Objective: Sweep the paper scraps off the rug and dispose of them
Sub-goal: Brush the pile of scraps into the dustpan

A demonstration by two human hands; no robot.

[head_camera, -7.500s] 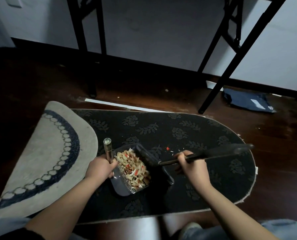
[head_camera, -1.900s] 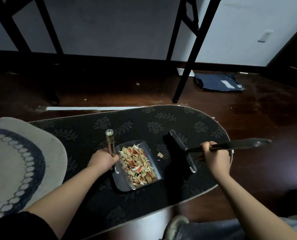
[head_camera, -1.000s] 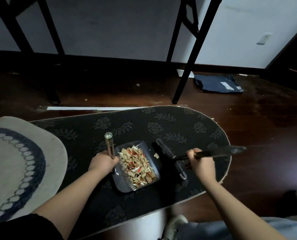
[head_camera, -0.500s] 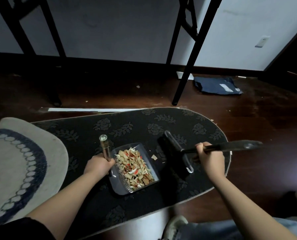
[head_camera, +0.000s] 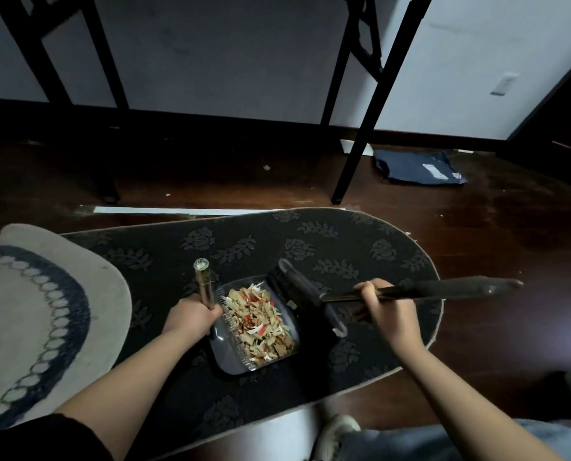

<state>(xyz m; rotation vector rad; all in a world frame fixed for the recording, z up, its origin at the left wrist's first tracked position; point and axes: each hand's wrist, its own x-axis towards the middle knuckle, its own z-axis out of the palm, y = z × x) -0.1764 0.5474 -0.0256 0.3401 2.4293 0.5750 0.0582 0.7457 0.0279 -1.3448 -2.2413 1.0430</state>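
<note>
The left hand grips the dustpan handle; right hand grips the brush. Paper scraps fill the pan on the dark rug. Best keep the pan's lip flat and sweep short.

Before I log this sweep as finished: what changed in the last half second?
The brush in the right hand swept left, up against the dustpan mouth, and the loose scrap that lay there is now at its lip. The left hand still grips the dustpan handle; the paper scraps stay piled inside, on the dark rug.
</note>
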